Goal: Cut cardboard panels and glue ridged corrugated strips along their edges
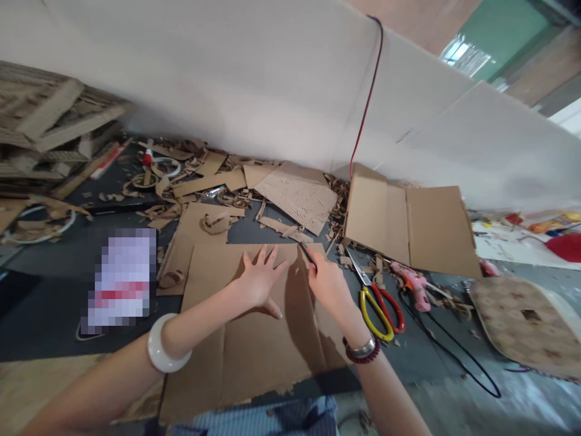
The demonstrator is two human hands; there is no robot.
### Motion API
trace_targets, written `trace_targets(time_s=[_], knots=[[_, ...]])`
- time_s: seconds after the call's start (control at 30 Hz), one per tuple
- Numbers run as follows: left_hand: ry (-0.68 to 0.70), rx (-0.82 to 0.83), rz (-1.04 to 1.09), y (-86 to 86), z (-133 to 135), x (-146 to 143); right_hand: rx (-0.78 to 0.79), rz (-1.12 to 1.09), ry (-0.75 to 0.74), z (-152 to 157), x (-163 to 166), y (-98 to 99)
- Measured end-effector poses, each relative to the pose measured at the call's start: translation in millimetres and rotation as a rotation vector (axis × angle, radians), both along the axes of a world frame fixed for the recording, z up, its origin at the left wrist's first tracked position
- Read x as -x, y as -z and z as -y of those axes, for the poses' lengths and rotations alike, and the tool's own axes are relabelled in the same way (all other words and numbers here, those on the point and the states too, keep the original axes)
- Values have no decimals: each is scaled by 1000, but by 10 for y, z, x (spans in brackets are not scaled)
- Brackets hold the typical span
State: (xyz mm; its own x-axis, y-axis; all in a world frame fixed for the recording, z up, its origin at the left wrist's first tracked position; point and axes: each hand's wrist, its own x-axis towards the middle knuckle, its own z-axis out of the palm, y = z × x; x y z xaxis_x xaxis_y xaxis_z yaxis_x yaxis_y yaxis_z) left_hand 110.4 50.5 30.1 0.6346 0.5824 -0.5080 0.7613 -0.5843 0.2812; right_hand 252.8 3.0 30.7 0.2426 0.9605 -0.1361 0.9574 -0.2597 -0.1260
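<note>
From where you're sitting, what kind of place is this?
Most likely a craft or hobby work area, hand-cutting cardboard. A flat cardboard sheet lies under both hands, scraps litter the dark surface, and scissors and a pink glue gun lie nearby.

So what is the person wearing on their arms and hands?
The arms are bare, with no sleeves or gloves. The left wrist has a thick, smooth white bangle. The right wrist has a silver metal band next to a dark red beaded bracelet.
</note>
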Motion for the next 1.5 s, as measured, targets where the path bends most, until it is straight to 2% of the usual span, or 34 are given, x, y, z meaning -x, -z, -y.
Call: trace_targets(time_s=[0.3, 0.67, 1.03, 1.2, 1.5], knots=[[15, -18, 27, 46, -59, 24, -9, 43, -42, -244, -30, -180], [-17, 16, 26, 53, -56, 12, -63, -39, 25, -54, -105, 49], [-10, 34, 28, 72, -63, 13, -90, -120, 40, -13, -130, 38], [4, 10, -4, 72, -61, -3, -15, -33, 28, -53, -105, -14], [20, 12, -9, 71, -73, 5, 19, 12, -101, -227, -120, -208]])
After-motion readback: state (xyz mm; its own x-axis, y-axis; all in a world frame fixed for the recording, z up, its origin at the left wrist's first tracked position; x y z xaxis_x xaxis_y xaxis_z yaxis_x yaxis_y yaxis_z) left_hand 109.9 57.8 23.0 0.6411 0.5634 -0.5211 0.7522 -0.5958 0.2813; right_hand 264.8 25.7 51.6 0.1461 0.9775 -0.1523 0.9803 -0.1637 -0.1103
